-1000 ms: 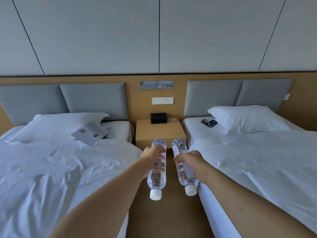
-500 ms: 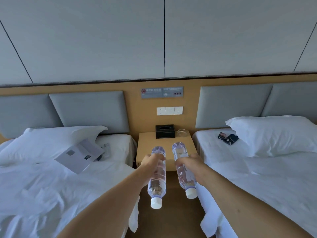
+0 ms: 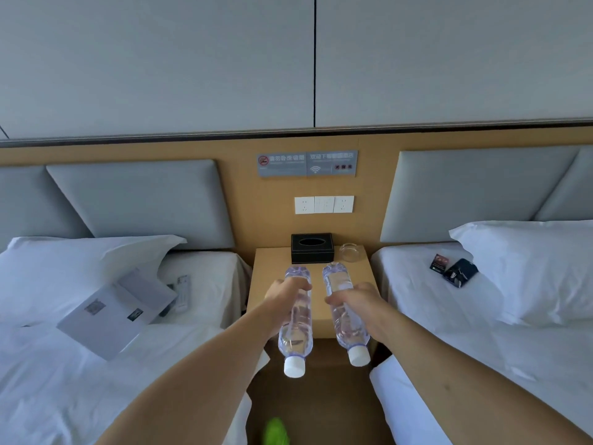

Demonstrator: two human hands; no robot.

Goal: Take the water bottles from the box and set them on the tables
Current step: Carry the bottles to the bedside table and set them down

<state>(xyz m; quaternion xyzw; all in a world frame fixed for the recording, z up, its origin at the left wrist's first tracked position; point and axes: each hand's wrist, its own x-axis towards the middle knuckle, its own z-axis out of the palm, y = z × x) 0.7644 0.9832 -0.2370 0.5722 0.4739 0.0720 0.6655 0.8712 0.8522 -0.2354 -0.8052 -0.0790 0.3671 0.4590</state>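
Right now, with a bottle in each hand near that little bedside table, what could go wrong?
1. Both bottles, left and right, are held with caps toward the person, so each hand, left and right, must turn one upright; a slip might drop it.
2. The table already holds a black tissue box and a glass dish at the back; a bottle pushed far in might knock them.
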